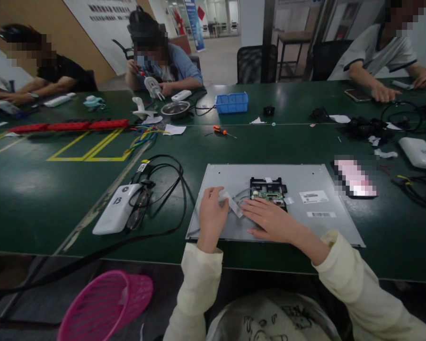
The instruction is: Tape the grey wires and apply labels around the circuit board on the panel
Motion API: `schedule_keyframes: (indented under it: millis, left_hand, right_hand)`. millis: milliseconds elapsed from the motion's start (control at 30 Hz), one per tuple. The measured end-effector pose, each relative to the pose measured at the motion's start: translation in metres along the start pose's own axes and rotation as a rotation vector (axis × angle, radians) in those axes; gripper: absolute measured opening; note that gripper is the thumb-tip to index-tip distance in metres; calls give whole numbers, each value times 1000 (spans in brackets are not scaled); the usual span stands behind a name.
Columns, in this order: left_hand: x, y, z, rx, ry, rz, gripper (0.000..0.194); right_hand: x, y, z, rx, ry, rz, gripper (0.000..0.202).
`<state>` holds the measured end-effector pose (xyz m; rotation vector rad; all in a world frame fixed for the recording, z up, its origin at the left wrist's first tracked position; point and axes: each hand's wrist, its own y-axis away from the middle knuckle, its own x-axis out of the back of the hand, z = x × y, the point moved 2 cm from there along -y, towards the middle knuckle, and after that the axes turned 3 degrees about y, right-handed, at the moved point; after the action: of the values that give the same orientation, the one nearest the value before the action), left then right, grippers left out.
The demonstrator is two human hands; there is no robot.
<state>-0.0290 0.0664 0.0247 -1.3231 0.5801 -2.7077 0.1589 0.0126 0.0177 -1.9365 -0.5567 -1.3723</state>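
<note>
L hand (213,215) pinching clr strip (235,208); R hand (275,222), fingers spread; grn PCB (268,194) in blk frame (256,183)

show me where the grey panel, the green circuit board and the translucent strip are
Grey panel (230,177), head view, bare surface near far edge.
Green circuit board (266,194), head view, on its face.
Translucent strip (235,207), head view, visible middle.

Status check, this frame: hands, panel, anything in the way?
Left hand pinching clear strip. Right hand palm-down, near strip's end. Panel flat on table. Right hand partly hiding circuit board.
</note>
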Motion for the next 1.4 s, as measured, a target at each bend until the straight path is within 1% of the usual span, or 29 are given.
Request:
schedule_keyframes:
  millis: [100, 167, 233, 333, 433, 533, 700, 900, 1100, 1167, 1233, 1400]
  left_hand:
    - [4, 12, 8, -2, -39, 77, 26]
    - [4, 19, 14, -7, -78, 84, 22]
    - [2, 26, 18, -36, -118, 50, 21]
    - [-5, 32, 21, -98, -160, -21, 27]
    - [-13, 38, 20, -123, -203, -64, 36]
    - [-20, 43, 18, -97, -265, -97, 40]
    - [-23, 47, 17, -60, -309, -129, 42]
    - [-23, 49, 16, -60, -281, -112, 43]
    - [-24, 49, 13, -65, -249, -70, 40]
    - [-24, 49, 12, -55, -209, -51, 42]
    - [-23, 49, 12, -48, -148, -23, 45]
    - [-17, 48, 13, -24, 57, 75, 47]
  right_hand:
    - [1, 0, -1, 2, 19, -4, 49]
    - [2, -1, -2, 6, 29, 0, 51]
    - [1, -2, -4, 21, 35, 4, 52]
    - [0, -4, -7, 56, 39, -2, 53]
    - [-3, -4, -9, 70, 46, -29, 53]
    - [-4, -3, -9, 64, 42, -58, 55]
    - [-5, -2, -10, 49, 28, -74, 57]
    - [-4, -1, -11, 36, -2, -64, 58]
    - [-3, 1, -9, 19, -56, -42, 50]
    - [-2, 2, -7, 3, -73, -13, 46]
    - [1, 2, -6, -21, -89, 43, 40]
    - [13, 6, 5, -86, -114, 294, 30]
